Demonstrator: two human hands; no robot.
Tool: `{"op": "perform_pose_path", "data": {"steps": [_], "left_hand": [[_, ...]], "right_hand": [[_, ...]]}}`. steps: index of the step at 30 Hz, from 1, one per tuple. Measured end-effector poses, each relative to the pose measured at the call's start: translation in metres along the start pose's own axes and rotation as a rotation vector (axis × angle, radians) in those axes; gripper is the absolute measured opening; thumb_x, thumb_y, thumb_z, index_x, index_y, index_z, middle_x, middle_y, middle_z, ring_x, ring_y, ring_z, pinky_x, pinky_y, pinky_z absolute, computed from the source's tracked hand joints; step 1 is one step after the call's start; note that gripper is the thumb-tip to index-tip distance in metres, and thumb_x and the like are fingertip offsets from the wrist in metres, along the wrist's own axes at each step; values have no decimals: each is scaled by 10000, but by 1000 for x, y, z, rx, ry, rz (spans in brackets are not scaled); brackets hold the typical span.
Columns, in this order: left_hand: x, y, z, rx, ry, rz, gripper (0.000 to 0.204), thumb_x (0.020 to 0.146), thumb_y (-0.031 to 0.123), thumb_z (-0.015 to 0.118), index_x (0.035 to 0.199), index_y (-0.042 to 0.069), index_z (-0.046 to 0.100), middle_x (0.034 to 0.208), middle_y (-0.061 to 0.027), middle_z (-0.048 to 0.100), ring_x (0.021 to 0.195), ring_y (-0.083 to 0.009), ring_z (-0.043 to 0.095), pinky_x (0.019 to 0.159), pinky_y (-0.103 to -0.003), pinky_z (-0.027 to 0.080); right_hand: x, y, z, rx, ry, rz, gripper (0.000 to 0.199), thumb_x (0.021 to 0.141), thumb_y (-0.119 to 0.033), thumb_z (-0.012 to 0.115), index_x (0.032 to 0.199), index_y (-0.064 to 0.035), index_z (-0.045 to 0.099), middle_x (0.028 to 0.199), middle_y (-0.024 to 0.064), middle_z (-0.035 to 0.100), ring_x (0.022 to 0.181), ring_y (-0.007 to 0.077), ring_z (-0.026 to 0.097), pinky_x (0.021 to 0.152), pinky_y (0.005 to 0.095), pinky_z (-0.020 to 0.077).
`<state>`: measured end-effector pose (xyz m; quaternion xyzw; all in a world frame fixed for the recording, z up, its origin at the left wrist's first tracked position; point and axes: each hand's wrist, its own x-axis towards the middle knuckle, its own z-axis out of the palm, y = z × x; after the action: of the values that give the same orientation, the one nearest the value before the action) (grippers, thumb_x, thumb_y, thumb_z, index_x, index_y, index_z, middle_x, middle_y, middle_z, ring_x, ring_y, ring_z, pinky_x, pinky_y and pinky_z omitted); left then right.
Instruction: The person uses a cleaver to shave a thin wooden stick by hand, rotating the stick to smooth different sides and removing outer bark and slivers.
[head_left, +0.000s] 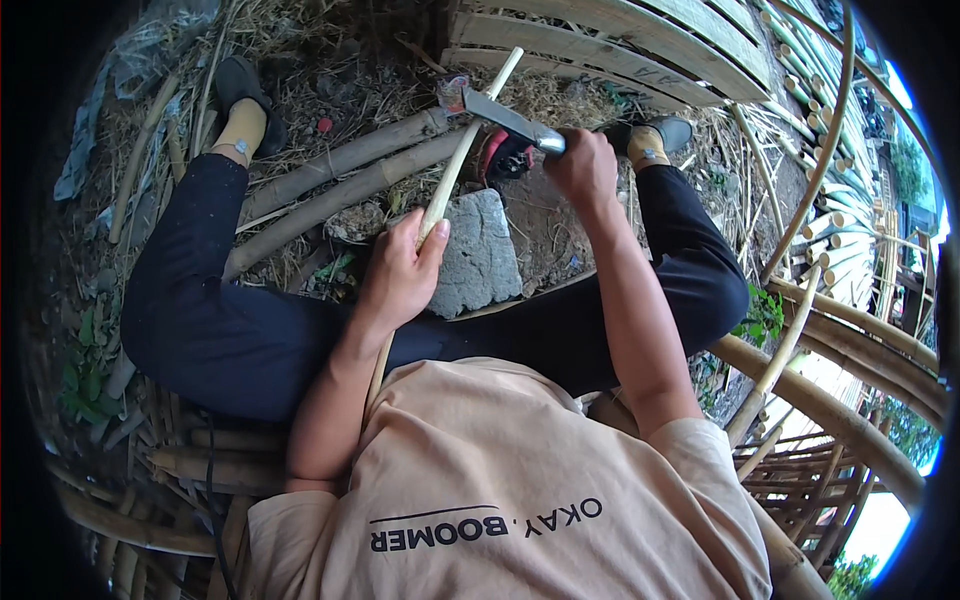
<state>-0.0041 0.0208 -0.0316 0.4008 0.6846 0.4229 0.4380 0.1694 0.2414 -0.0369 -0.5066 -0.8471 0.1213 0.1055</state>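
My left hand (403,268) is closed around a long, thin pale bamboo stick (462,152). The stick slants up and away from me, and its near end runs back beside my left forearm. In my right hand (583,168) is a broad-bladed knife (503,116) with a shiny metal collar by the grip. Its grey blade lies across the stick near the far end; whether it cuts into the wood I cannot tell. A rough grey stone block (478,255) sits on the ground between my legs, just right of my left hand.
Thick bamboo poles (345,200) lie on the straw-littered ground at the left. Beyond the knife stands a wooden slatted crate (610,45). A red and black object (506,158) rests under the blade. Cut bamboo (835,215) is stacked at the right, near a bamboo frame (850,425).
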Motion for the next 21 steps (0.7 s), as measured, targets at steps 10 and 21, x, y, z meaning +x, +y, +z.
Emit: {"op": "perform_pose_path", "data": {"steps": [10, 21], "left_hand": [[-3, 5, -2, 91, 16, 46, 315, 1050, 301, 533, 878, 37, 537, 624, 7, 485, 543, -74, 446, 499, -284, 383], [-4, -1, 0, -32, 28, -64, 331, 1032, 275, 542, 860, -7, 545, 599, -157, 551, 524, -283, 576, 518, -406, 416]], "right_hand": [[-4, 2, 2, -38, 12, -67, 142, 745, -161, 654, 820, -101, 758, 721, 192, 698, 701, 379, 711, 671, 460, 581], [-5, -7, -1, -116, -10, -86, 124, 734, -167, 692, 820, -113, 763, 697, 172, 688, 669, 369, 699, 665, 457, 569]]}}
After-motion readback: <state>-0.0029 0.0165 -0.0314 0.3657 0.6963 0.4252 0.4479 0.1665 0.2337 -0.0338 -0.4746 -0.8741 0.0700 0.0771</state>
